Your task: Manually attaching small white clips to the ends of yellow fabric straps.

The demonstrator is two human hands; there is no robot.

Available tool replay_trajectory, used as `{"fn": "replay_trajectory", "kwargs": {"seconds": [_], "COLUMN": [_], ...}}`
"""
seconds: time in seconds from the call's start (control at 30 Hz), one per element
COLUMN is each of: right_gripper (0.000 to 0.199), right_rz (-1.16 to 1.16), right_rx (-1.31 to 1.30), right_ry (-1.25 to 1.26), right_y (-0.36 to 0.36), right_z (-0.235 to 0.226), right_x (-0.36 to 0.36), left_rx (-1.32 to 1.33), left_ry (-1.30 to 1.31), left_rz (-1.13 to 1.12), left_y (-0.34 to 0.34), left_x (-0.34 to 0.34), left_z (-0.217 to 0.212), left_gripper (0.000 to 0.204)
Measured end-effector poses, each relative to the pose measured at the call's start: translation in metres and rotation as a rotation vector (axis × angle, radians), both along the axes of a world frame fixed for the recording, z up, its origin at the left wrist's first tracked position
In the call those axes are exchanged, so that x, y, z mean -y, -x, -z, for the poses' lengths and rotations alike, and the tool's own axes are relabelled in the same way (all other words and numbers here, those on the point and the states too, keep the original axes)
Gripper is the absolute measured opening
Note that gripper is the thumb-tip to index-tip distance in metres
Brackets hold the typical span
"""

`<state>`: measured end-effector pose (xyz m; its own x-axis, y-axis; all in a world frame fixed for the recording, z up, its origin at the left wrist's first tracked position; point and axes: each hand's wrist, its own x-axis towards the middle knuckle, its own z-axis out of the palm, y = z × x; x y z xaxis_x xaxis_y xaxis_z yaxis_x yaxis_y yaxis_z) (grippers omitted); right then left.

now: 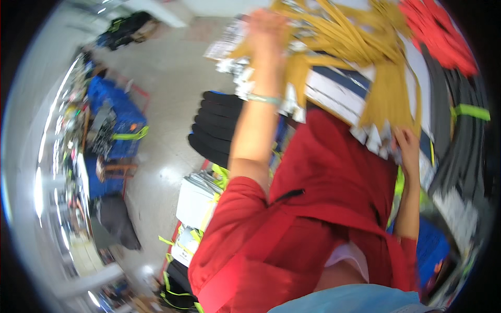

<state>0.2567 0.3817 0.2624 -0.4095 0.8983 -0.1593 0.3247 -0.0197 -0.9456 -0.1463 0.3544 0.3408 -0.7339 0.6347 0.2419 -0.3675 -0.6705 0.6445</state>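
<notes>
Mustard-yellow fabric strips [386,96] with white ends lie in a loose, tangled heap on the table in front of me. My left hand [266,28] reaches to the far left side of the heap, over the strips. It is smeared by motion, so its fingers and anything in them cannot be made out. My right hand [407,145] is at the near right end of the strips, beside their white tips [373,138]. Its fingers are curled in; what they pinch is too small to tell. A white and dark-blue flat sheet [336,86] shows beneath the strips.
Coral-red strips [438,34] lie at the far right, with dark grey strips [464,135] bound by a lime band nearer. Left of me are black rolled bundles [216,122] and a white stack [195,201]. Across the floor stand blue-covered bins [117,115].
</notes>
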Motion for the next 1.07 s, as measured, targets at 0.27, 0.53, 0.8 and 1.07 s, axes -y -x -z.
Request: {"fn": "replay_trajectory", "kwargs": {"seconds": [0.27, 0.53, 0.8, 1.07], "right_gripper": [0.016, 0.02, 0.036, 0.021], "right_rz": [-0.047, -0.024, -0.018, -0.016], "right_rx": [0.159, 0.534, 0.487, -0.422], "right_ry": [-0.293, -0.43, -0.403, 0.365], "right_y": [0.01, 0.01, 0.038, 0.056], "right_z": [0.011, 0.009, 0.035, 0.025], "right_x": [-0.001, 0.013, -0.026, -0.037], "left_rx": [-0.527, -1.044, -1.205, -0.851], "left_ry": [0.653, 0.538, 0.516, 0.358], "left_rz": [0.359, 0.559, 0.473, 0.48], "left_y": [-0.055, -0.163, -0.174, -0.166], "left_x": [0.064, 0.068, 0.037, 0.019], "left_z": [0.098, 0.107, 0.102, 0.091], "left_gripper": [0.017, 0.012, 0.016, 0.017]}}
